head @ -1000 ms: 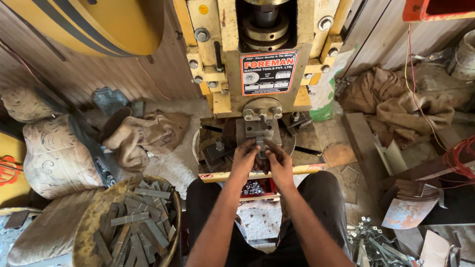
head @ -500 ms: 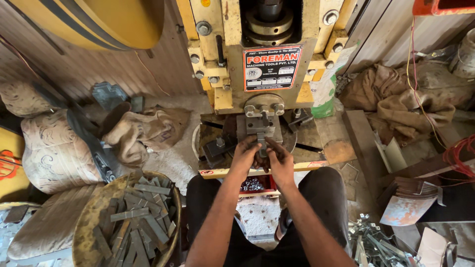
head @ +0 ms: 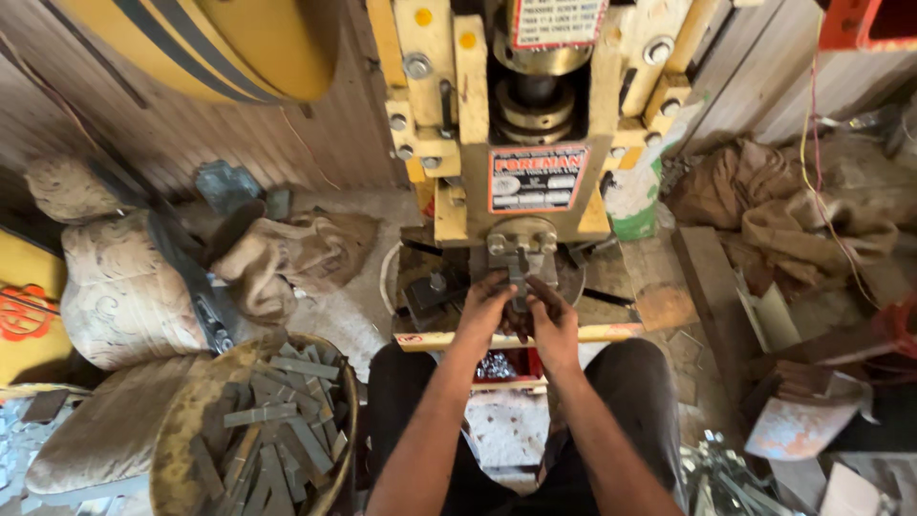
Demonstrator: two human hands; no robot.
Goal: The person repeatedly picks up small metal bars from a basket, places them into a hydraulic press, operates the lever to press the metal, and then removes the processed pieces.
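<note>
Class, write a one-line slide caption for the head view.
Both hands, left hand and right hand, meet under the yellow press, beside a basket of metal strips.

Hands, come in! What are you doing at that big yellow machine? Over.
Left hand and right hand both at the die under the press, pinching something small, hidden by fingers. Strips in basin untouched. Nothing blocking.

The press ram (head: 521, 253) hangs close above both hands (head: 521, 315), leaving little room.
</note>
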